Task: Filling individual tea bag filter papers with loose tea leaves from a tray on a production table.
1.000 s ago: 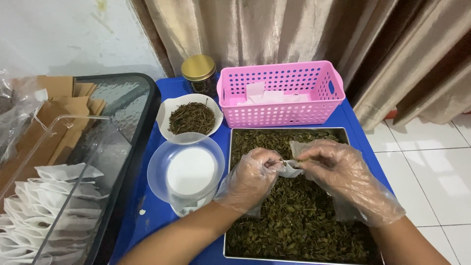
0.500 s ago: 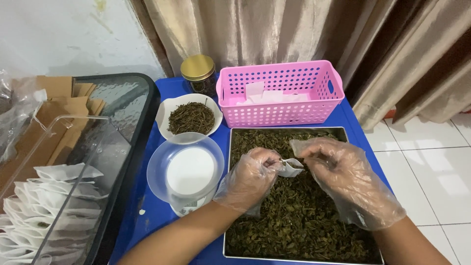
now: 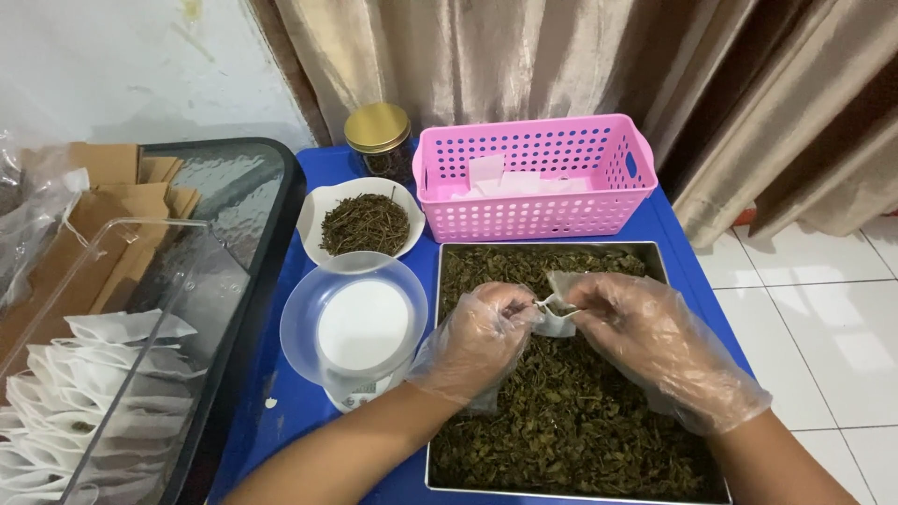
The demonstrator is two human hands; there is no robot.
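Note:
Both hands wear clear plastic gloves and meet over a metal tray (image 3: 438,374) full of dried green leaves (image 3: 571,421). My left hand (image 3: 477,341) and my right hand (image 3: 655,346) pinch a small white filter bag (image 3: 557,320) between their fingertips, just above the leaves. The bag looks partly filled and hangs between the two hands.
A pink perforated basket (image 3: 533,178) with white bags stands behind the tray. A white bowl of dark dried leaves (image 3: 363,224), a gold-lidded jar (image 3: 378,131) and a small scale carrying a clear bowl (image 3: 360,323) sit to the left. Brown envelopes (image 3: 89,224) and white bags (image 3: 103,374) lie at far left.
The hands have shifted only slightly, still working the small bag over the tray. My right fingers have drawn a little closer to the bag's top.

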